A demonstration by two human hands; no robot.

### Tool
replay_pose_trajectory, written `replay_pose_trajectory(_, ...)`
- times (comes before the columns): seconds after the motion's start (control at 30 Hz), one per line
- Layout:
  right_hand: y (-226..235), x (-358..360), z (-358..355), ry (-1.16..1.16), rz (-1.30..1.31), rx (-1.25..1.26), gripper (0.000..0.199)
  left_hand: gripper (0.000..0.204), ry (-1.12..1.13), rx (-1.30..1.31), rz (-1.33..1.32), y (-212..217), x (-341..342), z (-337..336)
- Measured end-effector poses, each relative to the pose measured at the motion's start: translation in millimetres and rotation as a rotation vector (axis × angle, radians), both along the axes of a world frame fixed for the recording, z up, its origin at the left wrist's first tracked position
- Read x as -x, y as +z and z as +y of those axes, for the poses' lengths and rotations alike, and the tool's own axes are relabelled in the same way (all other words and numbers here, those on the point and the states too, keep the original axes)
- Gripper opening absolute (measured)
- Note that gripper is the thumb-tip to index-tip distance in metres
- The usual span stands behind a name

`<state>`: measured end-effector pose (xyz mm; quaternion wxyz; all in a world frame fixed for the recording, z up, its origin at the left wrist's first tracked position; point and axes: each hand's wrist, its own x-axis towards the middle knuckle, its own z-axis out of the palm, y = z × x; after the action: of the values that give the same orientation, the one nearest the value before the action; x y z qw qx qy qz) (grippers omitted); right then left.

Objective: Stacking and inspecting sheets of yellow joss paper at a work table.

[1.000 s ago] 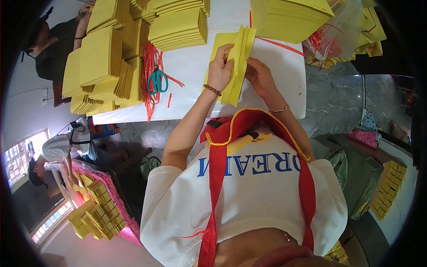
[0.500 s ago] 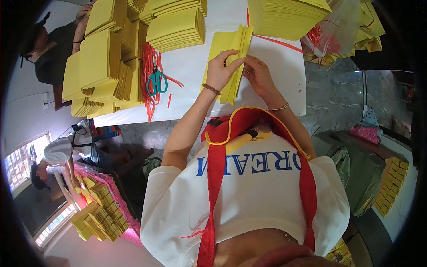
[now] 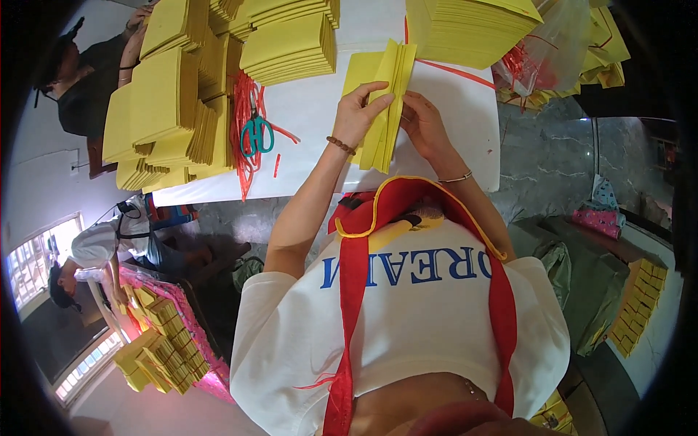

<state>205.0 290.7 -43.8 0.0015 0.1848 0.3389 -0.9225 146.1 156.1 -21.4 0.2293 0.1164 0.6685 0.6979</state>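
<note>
On the near side of the table (image 3: 476,138), yellow paper (image 3: 396,80), apparently mid-fold.
Left hand (image 3: 358,116) pinches it; right hand (image 3: 425,125), grip unclear; next move likely calls for even creasing.

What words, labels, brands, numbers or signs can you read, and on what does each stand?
White shirt: large blue capitals, upside down in this view; I won't copy the wording.
Folded yellow paper at the left hand: no readable print.
Yellow stack beyond: no readable print.
</note>
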Motion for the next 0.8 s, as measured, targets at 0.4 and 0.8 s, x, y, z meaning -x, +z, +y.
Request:
replay_pose_trajectory(0.4, -4, -1, 0, 0.016, -0.017, -0.002, 0.018, 0.019, 0.09, 0.235, 0.143, -15, 3, -2)
replay_pose_trajectory(0.8, -1, 0, -4, 0.03, -0.001, -0.061, 0.018, 0.032, 0.138, 0.313, 0.287, 4, -5, 6)
